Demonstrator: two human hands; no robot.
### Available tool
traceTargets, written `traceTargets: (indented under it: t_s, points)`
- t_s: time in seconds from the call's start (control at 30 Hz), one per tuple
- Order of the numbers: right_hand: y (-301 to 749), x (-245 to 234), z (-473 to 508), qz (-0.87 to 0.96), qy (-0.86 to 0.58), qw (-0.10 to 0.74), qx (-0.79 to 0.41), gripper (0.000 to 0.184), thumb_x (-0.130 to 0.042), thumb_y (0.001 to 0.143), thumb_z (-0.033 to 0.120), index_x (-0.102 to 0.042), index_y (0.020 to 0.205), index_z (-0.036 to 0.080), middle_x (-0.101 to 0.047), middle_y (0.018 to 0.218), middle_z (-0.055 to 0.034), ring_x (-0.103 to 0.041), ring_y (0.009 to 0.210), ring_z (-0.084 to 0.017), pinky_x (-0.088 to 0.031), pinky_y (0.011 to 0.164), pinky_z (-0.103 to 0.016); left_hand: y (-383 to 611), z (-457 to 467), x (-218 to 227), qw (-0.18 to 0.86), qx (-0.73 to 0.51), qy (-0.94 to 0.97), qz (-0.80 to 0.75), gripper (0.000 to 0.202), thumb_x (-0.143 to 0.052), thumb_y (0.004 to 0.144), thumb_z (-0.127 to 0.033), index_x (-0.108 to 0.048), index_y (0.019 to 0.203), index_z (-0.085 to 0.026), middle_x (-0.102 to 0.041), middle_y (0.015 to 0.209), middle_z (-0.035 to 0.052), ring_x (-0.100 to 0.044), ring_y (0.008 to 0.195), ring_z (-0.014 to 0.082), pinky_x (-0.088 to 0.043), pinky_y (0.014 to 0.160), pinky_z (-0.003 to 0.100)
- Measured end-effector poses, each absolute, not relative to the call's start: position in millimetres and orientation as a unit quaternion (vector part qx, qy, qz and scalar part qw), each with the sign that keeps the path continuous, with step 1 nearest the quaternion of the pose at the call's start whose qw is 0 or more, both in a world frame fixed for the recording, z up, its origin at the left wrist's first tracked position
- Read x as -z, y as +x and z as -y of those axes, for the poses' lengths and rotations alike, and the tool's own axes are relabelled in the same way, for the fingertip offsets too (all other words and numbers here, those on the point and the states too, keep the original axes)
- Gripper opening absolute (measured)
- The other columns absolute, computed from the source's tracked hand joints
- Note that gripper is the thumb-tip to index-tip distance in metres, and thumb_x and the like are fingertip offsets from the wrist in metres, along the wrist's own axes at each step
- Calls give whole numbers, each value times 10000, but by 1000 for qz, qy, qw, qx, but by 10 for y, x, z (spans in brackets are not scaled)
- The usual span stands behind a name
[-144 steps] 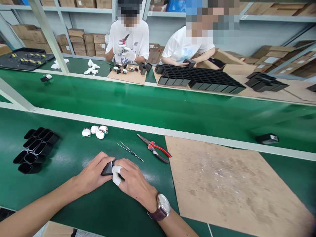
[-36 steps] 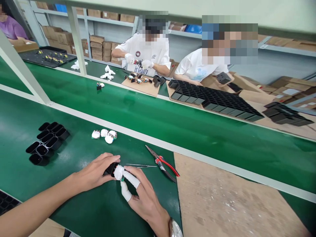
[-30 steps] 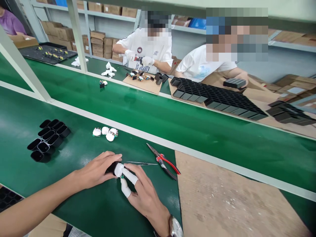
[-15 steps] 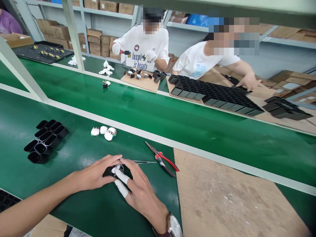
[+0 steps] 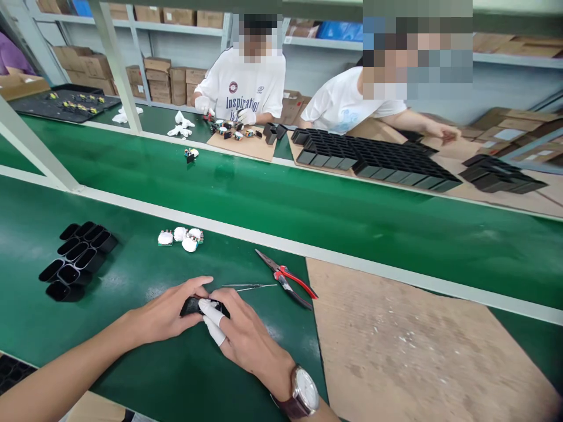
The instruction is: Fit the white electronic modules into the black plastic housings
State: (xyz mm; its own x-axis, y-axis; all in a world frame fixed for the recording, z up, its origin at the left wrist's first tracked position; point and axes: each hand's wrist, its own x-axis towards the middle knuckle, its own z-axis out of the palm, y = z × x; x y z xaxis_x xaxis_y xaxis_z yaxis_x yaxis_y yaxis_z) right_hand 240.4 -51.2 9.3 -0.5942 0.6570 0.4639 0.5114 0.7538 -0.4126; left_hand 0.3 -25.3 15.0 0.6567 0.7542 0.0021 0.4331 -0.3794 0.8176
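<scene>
Over a green tabletop [image 5: 153, 375], a worker's left hand [image 5: 169, 310] curled snugly around a black housing [image 5: 189, 306], while the half-closed right hand [image 5: 246, 328] bunched its white finger covers [image 5: 211, 312] at the open end; whether the right hand gripped anything there could not be told, its fingers hiding the mouth. The black housing lay between the two hands. Good handling appeared to call for a firm left hold and even, straight pressure from the right, avoiding a tilt at the rim. To the right spread a stained cardboard sheet [image 5: 422, 346]; well to the left stood a cluster of open-topped black housings [image 5: 94, 261]. Long-nose pliers [image 5: 279, 274] crossed the cardboard's edge, white-capped circuit boards [image 5: 189, 243] sat beyond the hands, and slim tweezers [image 5: 264, 285], the closest obstacle, lay just past the right hand's knuckles.
</scene>
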Motion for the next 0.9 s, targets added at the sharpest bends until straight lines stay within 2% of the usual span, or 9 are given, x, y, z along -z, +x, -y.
traceTargets:
  t_s: [0.2,0.3,0.37,0.47,0.57,0.67,0.83,0.9]
  points:
    - [2426,-65,496,886,-346,298,-77,323,-527,1062,198,-570,1382,178,-676,1170,-131,-654,1002,-248,-637,808,-403,-10,248,-173,399,-190,818,-369,678,-548,1036,-216,-249,1628,-358,-724,1288,44,-726,1150,222,-610,988,378]
    - [2412,-53,494,902,-337,268,-12,206,-555,1055,231,-657,1223,168,-697,1155,-127,-650,1031,-255,-635,834,-403,-58,250,-129,356,-202,832,-374,634,-538,1058,-303,-266,1630,-340,-741,1299,43,-729,1208,223,-593,1049,376]
    - [2407,-38,478,915,-331,229,14,155,-570,1052,265,-697,1079,180,-696,1175,-115,-633,1042,-242,-632,811,-371,-91,237,-83,328,-197,836,-393,614,-545,1064,-397,-298,1622,-326,-753,1301,44,-738,1216,232,-605,1035,361]
    - [2410,-10,438,926,-330,178,35,193,-538,1066,271,-711,1054,186,-678,1246,-100,-610,1067,-222,-617,803,-332,-112,209,-30,303,-191,833,-421,651,-560,1036,-554,-354,1606,-315,-769,1282,52,-756,1191,268,-664,883,323]
    - [2407,-2,415,927,-336,162,46,259,-464,1091,236,-712,1034,191,-667,1270,-85,-596,1075,-199,-597,860,-310,-105,205,-25,299,-193,820,-449,673,-551,1020,-619,-369,1604,-338,-764,1290,49,-750,1196,294,-677,754,313]
    - [2397,-27,410,926,-339,162,40,331,-399,1108,209,-711,997,191,-669,1264,-69,-594,1068,-179,-573,911,-293,-101,211,-42,302,-186,815,-458,684,-564,1014,-618,-362,1610,-353,-757,1301,48,-749,1187,298,-675,760,328]
    - [2393,-91,411,931,-332,148,28,387,-328,1134,219,-709,1087,175,-673,1258,-78,-598,1080,-180,-551,958,-305,-142,188,-16,289,-179,822,-456,717,-567,1007,-630,-333,1625,-353,-758,1300,38,-750,1171,296,-661,870,389]
    - [2392,-98,414,930,-335,146,24,388,-321,1139,227,-702,1104,161,-665,1271,-88,-593,1088,-184,-546,963,-312,-169,169,14,283,-178,829,-449,730,-566,1007,-630,-317,1634,-352,-759,1305,37,-752,1166,293,-657,873,385]
